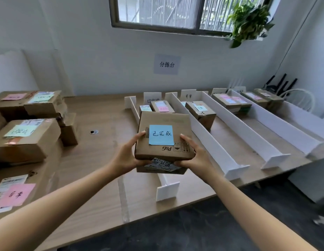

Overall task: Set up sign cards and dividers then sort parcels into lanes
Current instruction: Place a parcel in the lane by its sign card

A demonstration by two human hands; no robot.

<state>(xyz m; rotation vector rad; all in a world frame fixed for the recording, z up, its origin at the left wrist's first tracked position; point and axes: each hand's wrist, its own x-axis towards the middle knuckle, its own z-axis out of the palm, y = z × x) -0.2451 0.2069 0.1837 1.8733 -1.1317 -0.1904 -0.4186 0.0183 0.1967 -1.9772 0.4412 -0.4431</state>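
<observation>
I hold a brown cardboard parcel [164, 120] with a blue sticky note [161, 134] on top, above the near end of the leftmost lane. My left hand [129, 153] grips its left side and my right hand [194, 154] grips its right side. A second parcel with a printed label [162, 166] lies directly under it. White foam dividers [211, 140] form several lanes on the wooden table [103, 151]. Sign cards [188, 96] stand at the far ends. Two parcels [162, 106] sit at the back of the leftmost lane.
A stack of unsorted parcels [27, 136] with pink and green notes fills the table's left side. Other lanes hold parcels [201, 113] [230, 103] [260, 98]. A paper sign [166, 64] hangs on the wall. A white chair [300, 100] stands at the far right.
</observation>
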